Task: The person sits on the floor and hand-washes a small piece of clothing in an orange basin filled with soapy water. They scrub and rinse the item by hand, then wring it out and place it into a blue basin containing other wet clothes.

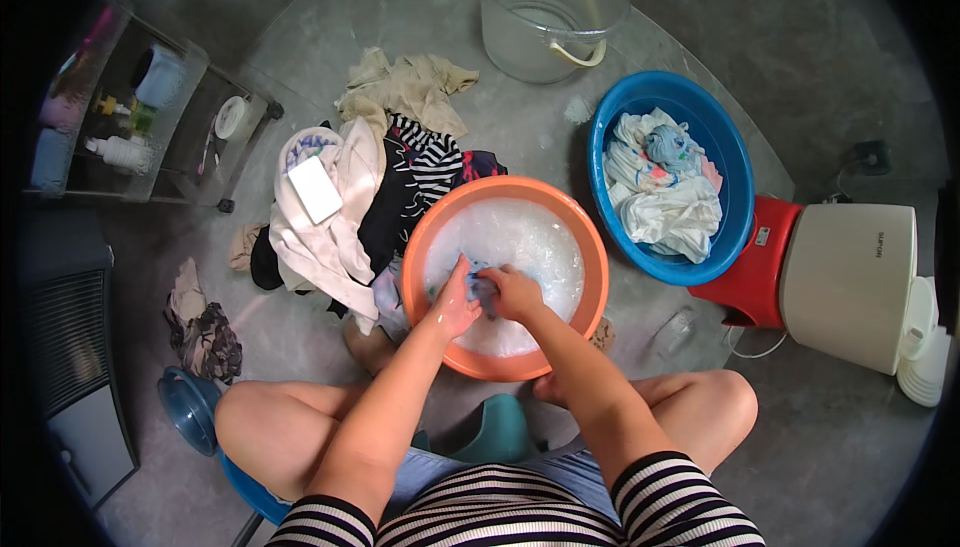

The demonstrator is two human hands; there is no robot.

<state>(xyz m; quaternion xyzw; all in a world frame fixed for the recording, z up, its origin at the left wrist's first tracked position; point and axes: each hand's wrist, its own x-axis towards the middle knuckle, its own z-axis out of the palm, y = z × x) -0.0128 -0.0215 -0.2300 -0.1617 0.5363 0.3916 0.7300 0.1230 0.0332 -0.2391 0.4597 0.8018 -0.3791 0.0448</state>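
An orange plastic basin point(414, 266) full of white, sudsy water stands on the floor between my legs. Both my hands are over its middle, at the surface of the suds. My left hand point(454, 301) is turned palm inward, thumb raised and fingers partly spread, wet with a fleck of foam at the wrist. Facing it, my right hand point(517, 293) has its fingers curled onto a wet bluish cloth point(484, 288). Most of that cloth is under the suds. Whether my left fingers grip it too is hard to see.
Left of the basin lie piled clothes point(420, 161) with a white box-like object point(315, 189) on top. A blue basin point(671, 271) of wet laundry stands right, by a red stool point(769, 236) and a white appliance point(847, 284). Beyond is a clear bucket point(525, 48); far left, a shelf rack point(176, 89).
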